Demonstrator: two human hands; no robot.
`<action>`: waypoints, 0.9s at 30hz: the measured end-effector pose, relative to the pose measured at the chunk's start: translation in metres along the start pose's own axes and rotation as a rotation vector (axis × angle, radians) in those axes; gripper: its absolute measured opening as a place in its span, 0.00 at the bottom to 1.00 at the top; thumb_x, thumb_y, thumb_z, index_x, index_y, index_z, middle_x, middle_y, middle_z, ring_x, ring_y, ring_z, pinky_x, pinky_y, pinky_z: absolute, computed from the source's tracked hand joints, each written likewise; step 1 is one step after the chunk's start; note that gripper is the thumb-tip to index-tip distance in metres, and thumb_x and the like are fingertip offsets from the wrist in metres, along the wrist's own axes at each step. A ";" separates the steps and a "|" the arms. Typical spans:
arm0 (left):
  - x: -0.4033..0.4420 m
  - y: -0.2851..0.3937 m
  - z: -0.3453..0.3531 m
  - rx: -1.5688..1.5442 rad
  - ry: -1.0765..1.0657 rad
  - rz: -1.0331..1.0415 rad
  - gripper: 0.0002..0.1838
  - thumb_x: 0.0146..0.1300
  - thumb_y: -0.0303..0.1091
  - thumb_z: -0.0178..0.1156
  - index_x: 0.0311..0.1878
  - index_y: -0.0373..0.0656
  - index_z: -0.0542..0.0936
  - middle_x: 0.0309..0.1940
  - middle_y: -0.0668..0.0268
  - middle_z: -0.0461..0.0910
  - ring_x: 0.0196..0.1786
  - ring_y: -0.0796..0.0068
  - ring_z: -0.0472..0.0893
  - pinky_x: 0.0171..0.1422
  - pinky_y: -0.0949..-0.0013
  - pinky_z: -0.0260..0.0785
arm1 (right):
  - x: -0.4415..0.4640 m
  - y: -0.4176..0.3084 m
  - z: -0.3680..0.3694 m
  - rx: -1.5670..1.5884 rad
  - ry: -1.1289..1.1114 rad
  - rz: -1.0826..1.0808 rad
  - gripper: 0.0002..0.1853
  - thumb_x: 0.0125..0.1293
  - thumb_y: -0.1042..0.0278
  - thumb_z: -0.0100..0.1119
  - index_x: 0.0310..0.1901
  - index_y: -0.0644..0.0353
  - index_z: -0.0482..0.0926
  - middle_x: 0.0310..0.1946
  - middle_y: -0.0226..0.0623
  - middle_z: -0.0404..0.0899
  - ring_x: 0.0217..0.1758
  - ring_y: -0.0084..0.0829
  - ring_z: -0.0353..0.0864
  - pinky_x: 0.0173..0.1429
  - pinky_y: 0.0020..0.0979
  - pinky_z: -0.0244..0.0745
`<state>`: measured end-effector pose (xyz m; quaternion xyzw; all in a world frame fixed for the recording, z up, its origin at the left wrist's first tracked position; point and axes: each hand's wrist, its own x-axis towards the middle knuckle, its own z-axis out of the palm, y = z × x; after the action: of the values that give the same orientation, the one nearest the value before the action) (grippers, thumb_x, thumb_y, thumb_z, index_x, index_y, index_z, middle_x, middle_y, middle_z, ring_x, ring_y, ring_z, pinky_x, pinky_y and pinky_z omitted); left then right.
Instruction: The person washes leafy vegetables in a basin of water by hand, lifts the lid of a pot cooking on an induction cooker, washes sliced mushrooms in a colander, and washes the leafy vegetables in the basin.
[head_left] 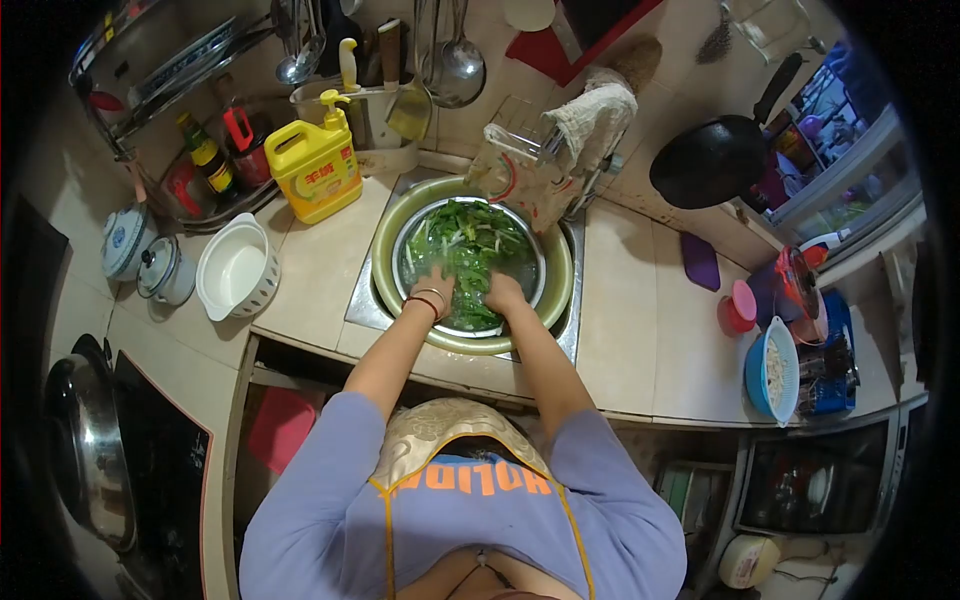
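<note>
Leafy greens (468,250) with pale stems float in water inside a steel basin (541,262). That basin sits within a larger olive-green basin (562,285), set in the sink (362,308). My left hand (432,288), with a red band and a bracelet at the wrist, reaches into the water at the left of the greens, its fingers stretched out and partly under water. On the other side, my right hand (503,292) dips in against the leaves. Its fingers are hidden by water and greens, so its grip does not show.
A yellow pump jug (315,175) and white pot (240,270) stand left of the sink. Behind the basins are the faucet (590,180) and draped cloth (592,110). A blue colander (762,375) sits right, near the counter edge; a black pan (710,165) hangs above.
</note>
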<state>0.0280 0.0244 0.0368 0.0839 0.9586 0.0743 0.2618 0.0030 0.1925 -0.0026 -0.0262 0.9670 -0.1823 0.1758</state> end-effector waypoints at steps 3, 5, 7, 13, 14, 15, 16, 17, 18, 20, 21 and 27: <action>0.010 -0.002 0.004 -0.142 0.100 0.013 0.31 0.51 0.26 0.59 0.61 0.50 0.68 0.60 0.50 0.58 0.55 0.48 0.72 0.58 0.58 0.68 | 0.000 0.010 -0.004 0.307 0.122 0.012 0.26 0.44 0.68 0.66 0.49 0.60 0.76 0.42 0.51 0.78 0.48 0.47 0.78 0.53 0.38 0.71; 0.010 -0.002 0.006 -0.258 0.209 0.052 0.26 0.52 0.22 0.56 0.58 0.49 0.71 0.58 0.50 0.62 0.52 0.49 0.75 0.56 0.57 0.70 | -0.008 0.007 -0.014 0.446 0.306 0.007 0.26 0.44 0.67 0.67 0.48 0.61 0.76 0.40 0.50 0.80 0.48 0.47 0.78 0.53 0.38 0.71; 0.016 -0.005 0.012 -0.330 0.379 0.163 0.24 0.51 0.19 0.53 0.53 0.47 0.75 0.54 0.51 0.66 0.49 0.49 0.75 0.54 0.57 0.70 | -0.017 -0.004 -0.017 0.495 0.541 -0.001 0.27 0.44 0.67 0.68 0.50 0.61 0.76 0.43 0.50 0.79 0.48 0.47 0.78 0.53 0.37 0.71; 0.018 -0.009 0.014 -0.576 0.716 0.195 0.28 0.52 0.19 0.53 0.59 0.45 0.68 0.59 0.50 0.61 0.49 0.47 0.75 0.54 0.57 0.69 | -0.038 -0.019 -0.028 0.449 0.641 0.121 0.43 0.46 0.66 0.67 0.63 0.64 0.54 0.61 0.52 0.54 0.59 0.54 0.64 0.61 0.42 0.63; 0.017 -0.007 0.010 -0.604 0.650 0.104 0.32 0.51 0.23 0.57 0.63 0.45 0.62 0.64 0.49 0.55 0.55 0.45 0.71 0.58 0.56 0.66 | -0.037 -0.018 -0.025 0.405 0.679 0.121 0.42 0.46 0.66 0.67 0.62 0.64 0.55 0.61 0.51 0.54 0.59 0.54 0.64 0.61 0.42 0.63; 0.011 -0.005 0.007 -0.565 0.670 0.067 0.33 0.51 0.25 0.58 0.63 0.45 0.62 0.64 0.49 0.54 0.57 0.45 0.68 0.59 0.55 0.64 | -0.038 -0.018 -0.023 0.361 0.717 0.122 0.41 0.47 0.65 0.66 0.62 0.64 0.56 0.62 0.51 0.54 0.59 0.55 0.64 0.61 0.42 0.63; 0.003 -0.002 0.001 -0.525 0.689 0.030 0.34 0.50 0.27 0.60 0.64 0.45 0.62 0.65 0.50 0.53 0.59 0.44 0.66 0.61 0.54 0.63 | -0.039 -0.017 -0.020 0.289 0.720 0.072 0.41 0.46 0.65 0.66 0.62 0.65 0.56 0.61 0.53 0.54 0.59 0.54 0.63 0.63 0.42 0.61; -0.001 -0.001 -0.001 -0.486 0.708 -0.005 0.36 0.50 0.28 0.61 0.64 0.45 0.61 0.66 0.50 0.51 0.61 0.44 0.64 0.62 0.53 0.61 | -0.042 -0.016 -0.017 0.217 0.724 0.022 0.41 0.46 0.64 0.66 0.61 0.65 0.57 0.61 0.56 0.55 0.59 0.54 0.63 0.64 0.41 0.60; -0.005 0.000 -0.005 -0.424 0.688 -0.049 0.39 0.48 0.34 0.64 0.65 0.47 0.61 0.67 0.52 0.50 0.65 0.45 0.58 0.64 0.52 0.57 | -0.044 -0.015 -0.014 0.144 0.727 -0.026 0.41 0.46 0.64 0.66 0.61 0.66 0.58 0.60 0.58 0.55 0.59 0.54 0.62 0.65 0.40 0.58; -0.013 0.002 -0.011 -0.320 0.656 -0.073 0.38 0.49 0.36 0.63 0.65 0.48 0.60 0.67 0.52 0.50 0.65 0.46 0.59 0.65 0.53 0.57 | -0.045 -0.010 -0.010 0.137 0.455 -0.077 0.42 0.45 0.60 0.66 0.62 0.64 0.58 0.61 0.56 0.55 0.59 0.55 0.62 0.65 0.41 0.58; -0.016 0.004 -0.014 -0.269 0.640 -0.084 0.38 0.49 0.37 0.62 0.65 0.48 0.60 0.67 0.52 0.50 0.65 0.47 0.59 0.65 0.53 0.57 | -0.048 -0.012 -0.013 0.131 0.320 -0.102 0.42 0.45 0.58 0.65 0.62 0.64 0.58 0.62 0.55 0.55 0.59 0.55 0.63 0.65 0.41 0.58; 0.012 -0.004 0.009 -0.193 0.199 0.094 0.37 0.54 0.38 0.57 0.68 0.55 0.57 0.70 0.54 0.46 0.64 0.48 0.62 0.63 0.52 0.61 | -0.054 -0.028 -0.017 -0.251 -0.040 -0.029 0.39 0.46 0.52 0.67 0.60 0.56 0.64 0.58 0.51 0.66 0.63 0.50 0.63 0.61 0.42 0.66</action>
<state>0.0216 0.0234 0.0222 0.0954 0.9632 0.1865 0.1686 0.0475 0.1781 0.0402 -0.0655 0.9780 -0.0619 0.1879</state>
